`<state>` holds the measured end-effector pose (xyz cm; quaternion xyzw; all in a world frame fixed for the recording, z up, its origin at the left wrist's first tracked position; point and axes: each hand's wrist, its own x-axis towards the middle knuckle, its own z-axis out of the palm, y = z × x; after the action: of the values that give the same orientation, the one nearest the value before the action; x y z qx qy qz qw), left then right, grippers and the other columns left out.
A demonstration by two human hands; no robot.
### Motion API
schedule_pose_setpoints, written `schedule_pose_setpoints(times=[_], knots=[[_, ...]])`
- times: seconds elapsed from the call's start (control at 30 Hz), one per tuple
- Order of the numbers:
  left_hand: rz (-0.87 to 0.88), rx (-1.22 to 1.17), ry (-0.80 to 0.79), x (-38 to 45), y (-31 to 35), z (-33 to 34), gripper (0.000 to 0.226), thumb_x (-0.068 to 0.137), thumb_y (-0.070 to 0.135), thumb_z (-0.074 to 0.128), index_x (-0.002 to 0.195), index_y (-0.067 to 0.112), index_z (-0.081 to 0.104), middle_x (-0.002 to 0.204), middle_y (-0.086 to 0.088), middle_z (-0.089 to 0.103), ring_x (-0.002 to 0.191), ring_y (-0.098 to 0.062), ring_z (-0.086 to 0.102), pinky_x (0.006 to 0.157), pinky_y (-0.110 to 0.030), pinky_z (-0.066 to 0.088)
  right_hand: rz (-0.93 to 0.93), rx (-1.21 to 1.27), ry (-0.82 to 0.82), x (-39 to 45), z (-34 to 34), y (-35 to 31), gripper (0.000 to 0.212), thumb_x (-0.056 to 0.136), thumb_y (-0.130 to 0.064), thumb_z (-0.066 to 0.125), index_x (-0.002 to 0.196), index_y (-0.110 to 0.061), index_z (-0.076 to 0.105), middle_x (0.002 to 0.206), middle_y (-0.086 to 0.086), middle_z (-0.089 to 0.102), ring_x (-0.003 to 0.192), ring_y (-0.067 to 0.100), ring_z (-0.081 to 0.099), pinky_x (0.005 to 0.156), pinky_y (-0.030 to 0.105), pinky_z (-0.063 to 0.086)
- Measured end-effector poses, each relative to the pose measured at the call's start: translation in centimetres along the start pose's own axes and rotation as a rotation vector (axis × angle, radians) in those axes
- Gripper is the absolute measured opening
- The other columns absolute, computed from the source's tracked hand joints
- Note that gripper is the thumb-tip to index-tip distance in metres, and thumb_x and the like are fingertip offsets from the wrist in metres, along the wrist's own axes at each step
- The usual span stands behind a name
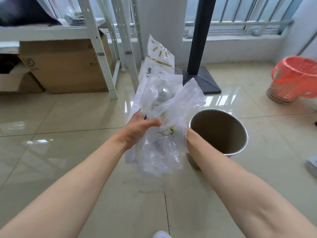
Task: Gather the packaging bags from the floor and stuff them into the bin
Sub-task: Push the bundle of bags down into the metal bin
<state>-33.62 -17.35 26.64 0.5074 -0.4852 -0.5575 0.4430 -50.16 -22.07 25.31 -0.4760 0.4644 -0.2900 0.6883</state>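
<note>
Tiled floor (68,152); left grip (139,129) clutches bags (159,117), hiding right grip.

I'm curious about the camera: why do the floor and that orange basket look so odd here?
Head view: window light glares in bright patches off the glossy floor tiles; the orange basket at the right edge is smeared by motion blur; the wide-angle lens bends the shelf posts; the clear bags stay fairly sharp.
</note>
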Motion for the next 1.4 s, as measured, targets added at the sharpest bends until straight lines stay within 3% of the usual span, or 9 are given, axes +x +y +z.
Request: schedule_pose_setpoints(times=[0.13,0.23,0.33,0.5,0.67,0.83,1.0,1.13,1.4], knots=[[-0.014,-0.034,-0.053,1.6,4.5,4.5,0.044,0.063,0.023,0.083,0.101,0.006,0.07,0.089,-0.004,0.074,0.086,-0.021,0.069,0.081,-0.033,0.048,-0.17,-0.021,0.096,-2.5,-4.9,-5.5,0.014,0.097,0.001,0.047,0.086,-0.007,0.053,0.078,0.009,0.058,0.07,0.02,0.056,0.069,0.023,0.051],[-0.026,-0.09,-0.107,3.5,6.7,8.6,0.056,0.068,0.017,0.079,0.119,0.0,0.063,0.097,-0.012,0.07,0.089,-0.029,0.065,0.08,-0.039,0.052,-0.195,0.059,0.204,-4.4,-9.4,-8.3,0.03,0.098,-0.003,0.045,0.07,-0.013,0.046,0.049,-0.005,0.051,0.044,0.009,0.051,0.055,0.021,0.044],[-0.014,-0.15,-0.17,5.8,8.1,12.7,0.055,0.07,0.008,0.074,0.124,0.008,0.063,0.098,-0.008,0.074,0.087,-0.023,0.072,0.074,-0.034,0.059,-0.193,0.135,0.266,-5.7,-14.4,-9.6,0.034,0.101,-0.011,0.04,0.068,-0.02,0.038,0.055,-0.002,0.038,0.043,0.011,0.042,0.04,0.011,0.037],[0.008,-0.187,-0.196,9.9,8.8,18.0,0.071,0.07,-0.001,0.072,0.137,0.012,0.05,0.109,-0.01,0.071,0.089,-0.021,0.074,0.072,-0.036,0.06,-0.309,0.097,0.348,-4.7,-20.7,-9.8,0.023,0.104,-0.012,0.037,0.109,0.003,0.054,0.088,0.015,0.055,0.078,0.025,0.054,0.069,0.035,0.05],[0.002,-0.233,-0.154,13.0,4.3,19.8,0.056,0.071,-0.01,0.071,0.122,0.012,0.063,0.102,-0.006,0.076,0.093,-0.023,0.075,0.075,-0.039,0.061,-0.307,-0.002,0.453,-2.6,-24.7,-6.6,0.024,0.099,0.001,0.042,0.097,-0.011,0.063,0.082,-0.002,0.062,0.074,0.011,0.062,0.055,0.013,0.052],[-0.032,-0.246,-0.079,13.4,-2.7,19.6,0.055,0.069,-0.012,0.074,0.103,0.031,0.074,0.112,-0.01,0.074,0.104,-0.027,0.071,0.088,-0.044,0.059,-0.186,-0.207,0.453,-0.3,-25.4,-1.1,0.048,0.098,0.003,0.047,0.144,-0.007,0.037,0.116,0.005,0.054,0.086,0.01,0.06,0.059,0.008,0.052],[-0.09,-0.054,0.003,13.3,-7.6,18.9,0.066,0.07,-0.015,0.074,0.128,0.012,0.058,0.118,-0.012,0.069,0.105,-0.029,0.068,0.069,-0.036,0.061,-0.037,-0.282,0.441,0.3,-25.0,2.5,0.023,0.103,-0.022,0.041,0.125,-0.019,0.046,0.087,0.007,0.059,0.071,0.017,0.06,0.048,0.01,0.049],[-0.123,0.302,-0.101,14.2,-8.9,18.6,0.064,0.077,0.008,0.077,0.135,0.021,0.053,0.125,0.001,0.065,0.112,-0.015,0.063,0.083,-0.026,0.057,0.064,-0.672,0.256,0.9,-25.1,3.9,0.057,0.092,-0.006,0.06,0.144,-0.008,0.036,0.138,0.01,0.05,0.125,0.028,0.05,0.105,0.035,0.043],[-0.305,1.062,-0.067,17.2,-10.9,19.9,0.028,0.095,0.007,0.044,0.117,0.0,0.06,0.121,-0.018,0.066,0.113,-0.035,0.061,0.091,-0.035,0.048,0.226,-0.754,0.198,3.0,-24.3,4.8,0.024,0.088,-0.005,0.061,0.109,-0.014,0.054,0.098,-0.001,0.054,0.094,0.017,0.047,0.085,0.027,0.045]])
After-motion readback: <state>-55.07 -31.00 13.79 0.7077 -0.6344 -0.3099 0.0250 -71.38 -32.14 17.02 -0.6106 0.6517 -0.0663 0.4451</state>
